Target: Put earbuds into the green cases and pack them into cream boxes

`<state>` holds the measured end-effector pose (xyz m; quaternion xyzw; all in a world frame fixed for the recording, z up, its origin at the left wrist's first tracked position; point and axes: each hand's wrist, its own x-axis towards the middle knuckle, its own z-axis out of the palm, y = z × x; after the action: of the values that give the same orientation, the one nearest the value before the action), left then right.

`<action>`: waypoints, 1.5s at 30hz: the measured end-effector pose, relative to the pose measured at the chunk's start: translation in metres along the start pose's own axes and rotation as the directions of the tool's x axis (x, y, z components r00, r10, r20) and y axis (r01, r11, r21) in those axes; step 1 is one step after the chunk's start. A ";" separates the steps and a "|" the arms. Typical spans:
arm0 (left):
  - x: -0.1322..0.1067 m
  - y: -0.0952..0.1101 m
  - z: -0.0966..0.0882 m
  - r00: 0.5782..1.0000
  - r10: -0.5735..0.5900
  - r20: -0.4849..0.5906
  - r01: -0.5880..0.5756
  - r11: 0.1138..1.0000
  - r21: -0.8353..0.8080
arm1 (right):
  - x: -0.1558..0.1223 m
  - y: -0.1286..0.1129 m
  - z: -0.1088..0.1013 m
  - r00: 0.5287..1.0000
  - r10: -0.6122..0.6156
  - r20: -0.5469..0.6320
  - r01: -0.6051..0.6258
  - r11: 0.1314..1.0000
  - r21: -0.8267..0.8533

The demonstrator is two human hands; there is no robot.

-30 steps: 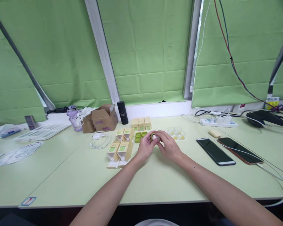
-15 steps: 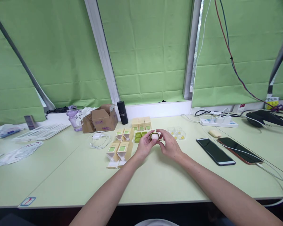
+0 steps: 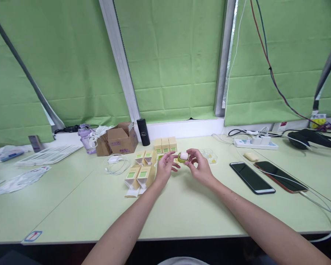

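My right hand grips a small green cup between thumb and fingers. A rounded, pale pinkish-white piece sits in the cup and shows above its rim. On the cup's left side, my left hand has its fingers apart and holds nothing; whether a fingertip touches the cup I cannot tell. Behind the left fingers a bit of green container shows, mostly hidden. Small cream boxes with green labels stand nearby: open-flapped ones by my left wrist and closed ones farther back.
A clear plastic tray with yellow spots lies beyond my right hand. Phones, a cream case and a power strip are at the right. A cardboard box, black bottle and coiled white cable stand left.
My left hand has let go of the cup and its fingers have spread. The cup, now in my right hand alone, has moved slightly up and right and tilted.
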<state>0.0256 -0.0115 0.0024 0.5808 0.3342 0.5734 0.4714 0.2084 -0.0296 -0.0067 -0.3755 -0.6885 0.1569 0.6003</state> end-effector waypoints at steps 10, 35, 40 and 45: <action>0.010 -0.010 -0.008 0.986 0.004 -0.167 0.014 0.994 0.110 | 0.006 0.013 0.003 0.976 0.209 0.062 -0.218 0.911 0.351; -0.009 -0.004 -0.004 0.814 0.514 0.272 -0.535 0.478 0.697 | 0.006 0.003 0.006 0.864 0.440 0.243 -0.499 0.693 0.521; -0.007 -0.004 -0.002 0.850 0.488 0.197 -0.476 0.554 0.684 | 0.006 0.002 0.001 0.856 0.453 0.249 -0.511 0.669 0.540; -0.005 -0.004 -0.002 0.918 0.390 0.068 -0.341 0.694 0.633 | 0.005 0.003 -0.001 0.842 0.459 0.283 -0.534 0.639 0.553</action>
<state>0.0242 -0.0140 -0.0036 0.7387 0.4019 0.5294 0.1121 0.2106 -0.0247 -0.0050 -0.3251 -0.5028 0.5514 0.5809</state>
